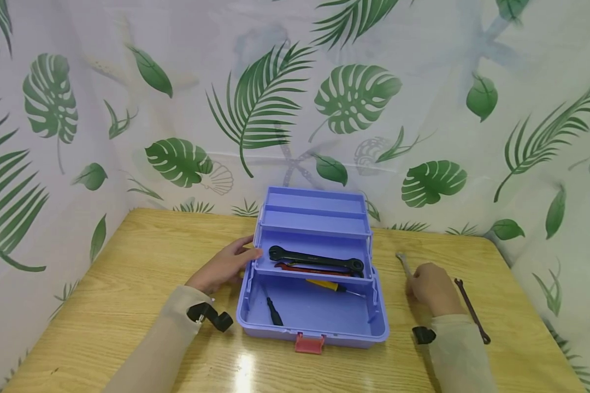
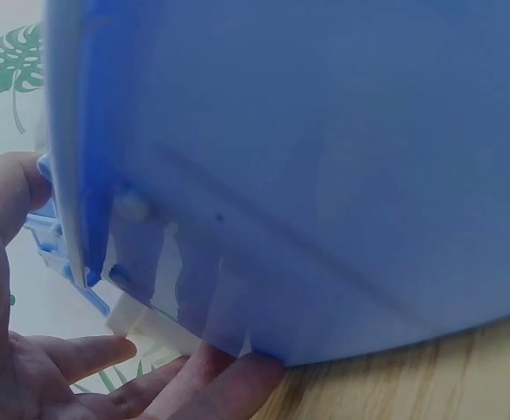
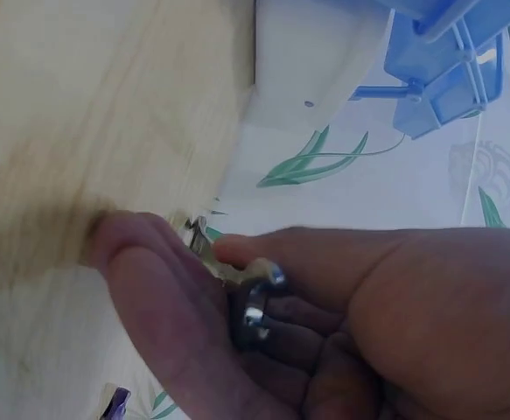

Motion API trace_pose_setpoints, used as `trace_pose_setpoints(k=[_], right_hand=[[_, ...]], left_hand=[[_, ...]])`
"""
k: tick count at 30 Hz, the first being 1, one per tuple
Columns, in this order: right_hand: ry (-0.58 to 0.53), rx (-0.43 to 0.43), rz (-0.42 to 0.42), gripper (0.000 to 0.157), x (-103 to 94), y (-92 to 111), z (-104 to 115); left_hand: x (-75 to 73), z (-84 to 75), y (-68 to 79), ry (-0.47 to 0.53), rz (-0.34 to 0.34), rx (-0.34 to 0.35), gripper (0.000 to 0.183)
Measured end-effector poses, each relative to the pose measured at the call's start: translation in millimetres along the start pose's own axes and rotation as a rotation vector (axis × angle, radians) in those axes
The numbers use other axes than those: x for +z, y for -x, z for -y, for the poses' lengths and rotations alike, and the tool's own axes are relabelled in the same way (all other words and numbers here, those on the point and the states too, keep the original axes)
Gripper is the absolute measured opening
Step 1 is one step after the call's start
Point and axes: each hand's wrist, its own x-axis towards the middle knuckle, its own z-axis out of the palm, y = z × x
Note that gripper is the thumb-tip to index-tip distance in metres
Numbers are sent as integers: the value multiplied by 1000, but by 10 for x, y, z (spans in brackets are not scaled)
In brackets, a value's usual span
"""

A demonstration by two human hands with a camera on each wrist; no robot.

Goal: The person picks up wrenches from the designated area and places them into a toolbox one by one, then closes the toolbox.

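A lavender toolbox [image 1: 324,316] stands with its cantilever trays raised. My left hand [image 1: 226,265] rests against its left side; the thumb touches the tray edge and the fingers, fairly straight, lie along the box wall [image 2: 324,175]. To the right of the box, my right hand [image 1: 432,286] grips a silver wrench [image 1: 404,263] just over the table. One end of that wrench pokes out past the fingers, and the other end [image 3: 259,306] shows inside the palm in the right wrist view.
In the front tray lie a black ratchet wrench [image 1: 314,258] and a red-handled tool [image 1: 310,269]. Below are a yellow screwdriver [image 1: 324,284] and a dark screwdriver [image 1: 274,312]. A dark wrench [image 1: 472,311] lies right of my right hand. A leaf-print curtain [image 1: 295,109] hangs behind the table [image 1: 177,349].
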Motion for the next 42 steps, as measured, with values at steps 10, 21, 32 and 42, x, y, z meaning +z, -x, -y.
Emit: trace_pose_setpoints(k=[10, 21, 32, 42], right_hand=[[-38, -5, -47, 35, -10, -20, 33], [-216, -59, -110, 33, -55, 8, 84], [-166, -127, -358, 36, -91, 21, 128], [-112, -316, -518, 26, -35, -4, 175]], left_hand=[[-10, 15, 0, 8, 7, 10, 79], [-2, 6, 5, 8, 7, 19, 77], [-5, 18, -4, -4, -6, 3, 79], [-4, 6, -2, -8, 0, 4, 78]])
